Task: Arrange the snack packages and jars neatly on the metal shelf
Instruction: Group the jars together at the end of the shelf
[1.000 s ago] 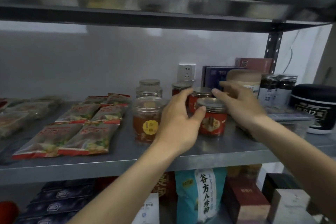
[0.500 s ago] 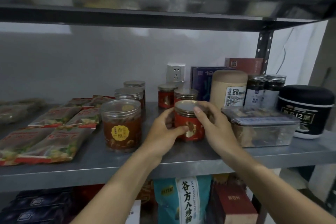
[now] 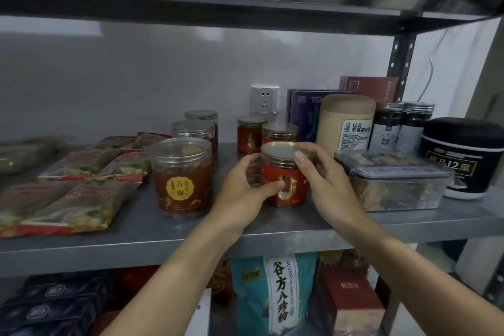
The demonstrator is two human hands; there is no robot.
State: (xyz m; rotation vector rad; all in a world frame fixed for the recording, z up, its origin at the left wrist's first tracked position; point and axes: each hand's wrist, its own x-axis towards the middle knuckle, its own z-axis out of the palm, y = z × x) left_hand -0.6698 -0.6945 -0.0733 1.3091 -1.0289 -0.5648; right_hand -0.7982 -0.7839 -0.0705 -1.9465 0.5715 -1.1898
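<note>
Here, the red jar [image 3: 283, 176] stands upright near the front of the metal shelf [image 3: 136, 237], caught between both hands. The left hand [image 3: 241, 191] curls round its left side with the thumb across the label. The right hand [image 3: 326, 180] curls round its right side with one fingertip at the rim of the gold lid. So the two-handed grip is closed on the jar.

Just behind the grip stand two more red jars [image 3: 279, 132]. Just left of it is a bigger clear jar [image 3: 181, 177] with a yellow label, and two silver-lidded jars [image 3: 195, 128] stand behind that. Just right of the grip sits a clear plastic box [image 3: 395, 183]. Farther left, flat snack packets [image 3: 71, 199] lie in rows. Behind and right of the grip stand a tan canister [image 3: 346, 120], two dark jars [image 3: 388, 123] and a black tub [image 3: 463, 155].
</note>
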